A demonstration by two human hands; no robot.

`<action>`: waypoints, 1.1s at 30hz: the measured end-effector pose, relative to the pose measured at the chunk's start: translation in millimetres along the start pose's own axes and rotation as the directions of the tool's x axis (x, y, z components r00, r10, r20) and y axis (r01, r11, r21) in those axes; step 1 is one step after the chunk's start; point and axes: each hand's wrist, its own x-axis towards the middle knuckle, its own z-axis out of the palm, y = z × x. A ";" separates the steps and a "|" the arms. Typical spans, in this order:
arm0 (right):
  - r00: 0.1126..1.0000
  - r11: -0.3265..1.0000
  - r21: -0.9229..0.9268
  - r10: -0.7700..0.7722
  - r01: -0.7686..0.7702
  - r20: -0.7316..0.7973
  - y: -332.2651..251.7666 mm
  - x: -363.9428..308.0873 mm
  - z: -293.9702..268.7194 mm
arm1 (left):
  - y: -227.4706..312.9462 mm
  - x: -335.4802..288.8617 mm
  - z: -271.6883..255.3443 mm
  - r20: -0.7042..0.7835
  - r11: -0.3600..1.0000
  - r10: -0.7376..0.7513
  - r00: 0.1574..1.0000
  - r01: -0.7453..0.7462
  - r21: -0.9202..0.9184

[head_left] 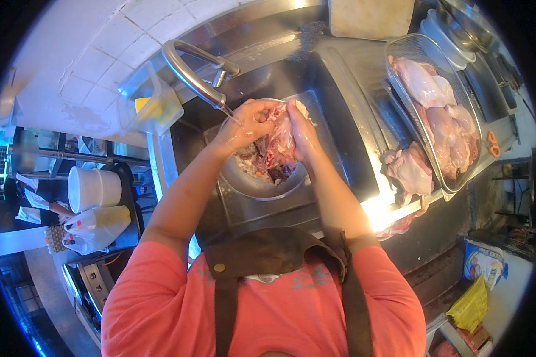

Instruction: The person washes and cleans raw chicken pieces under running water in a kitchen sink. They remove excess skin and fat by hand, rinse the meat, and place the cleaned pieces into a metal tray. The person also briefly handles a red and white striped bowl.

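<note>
Both my hands grip a raw chicken carcass (278,146), its torn, reddish inside showing. On its left side my left hand (250,126) is closed, the fingers curled into the meat near the top. My right hand (304,134) is wrapped round the opposite side, thumb uppermost. Beneath the chicken a round metal bowl (250,189) holds dark red scraps and a small orange bit. The bowl stands in a steel sink (235,219). A curved tap (187,74) reaches over from the upper left, its thin stream of water falling on my left hand.
On the counter at right, a wire mesh basket (406,111) holds several raw chicken pieces. Another raw chicken (408,171) lies beside it at the counter edge. Orange-handled scissors (492,144) are farther right. A clear plastic tub (168,107) stands behind the sink's left side.
</note>
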 end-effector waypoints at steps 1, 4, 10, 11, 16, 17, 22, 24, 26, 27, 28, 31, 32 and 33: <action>0.998 0.999 -0.024 0.048 -0.048 -0.029 -5.7 -11.8 8.6 | -6.2 -0.6 1.1 -0.001 0.996 -0.039 0.999 0.039 -0.078; 0.994 0.994 -0.026 0.108 -0.107 0.020 3.9 -13.6 11.2 | -26.8 -4.3 8.7 -0.023 0.961 -0.147 0.989 0.137 -0.241; 0.983 0.986 -0.076 0.156 -0.149 0.096 12.3 -9.6 8.4 | -36.7 -16.3 15.0 -0.197 0.999 -0.036 0.980 0.040 0.015; 0.978 0.985 -0.057 0.172 -0.166 0.120 9.8 -10.7 10.7 | -36.4 -17.5 14.3 -0.196 0.999 -0.035 0.980 0.037 0.003; 0.955 0.976 -0.039 0.218 -0.214 0.201 5.1 -11.6 10.3 | -23.2 -15.2 13.7 -0.139 0.940 -0.207 0.968 0.157 -0.304; 0.952 0.972 -0.059 0.235 -0.227 0.196 5.7 -9.9 8.5 | -22.1 -13.4 11.3 -0.110 0.921 -0.239 0.965 0.189 -0.341; 0.946 0.958 -0.087 0.285 -0.274 0.157 12.9 -11.9 11.5 | -42.3 1.7 13.9 -0.165 0.792 -0.449 0.878 0.305 -0.529; 0.948 0.960 -0.048 0.279 -0.275 0.154 5.4 -22.4 25.1 | -50.8 1.7 8.4 -0.076 0.771 -0.398 0.914 0.288 -0.568; 0.946 0.963 0.016 0.262 -0.270 0.190 2.5 -17.7 18.7 | -48.0 1.8 -1.2 -0.066 0.771 -0.332 0.941 0.230 -0.594; 0.945 0.962 0.048 0.253 -0.268 0.208 1.2 -15.6 16.7 | -46.4 0.5 -4.3 -0.103 0.778 -0.294 0.950 0.175 -0.603; 0.952 0.968 0.071 0.220 -0.240 0.212 1.4 -14.9 17.2 | -44.7 -2.0 -5.1 -0.142 0.780 -0.260 0.955 0.121 -0.614; 0.964 0.976 0.128 0.148 -0.179 0.221 3.3 -12.9 18.0 | -39.6 -2.5 8.1 -0.294 0.984 0.052 0.954 -0.100 -0.151; 0.965 0.975 0.141 0.139 -0.173 0.221 4.1 -12.1 14.6 | -10.5 -9.3 11.4 -0.296 0.975 0.162 0.941 -0.108 0.193; 0.966 0.974 0.153 0.131 -0.167 0.221 4.4 -11.7 12.4 | -7.6 -5.8 9.5 -0.283 0.967 0.133 0.950 -0.062 0.246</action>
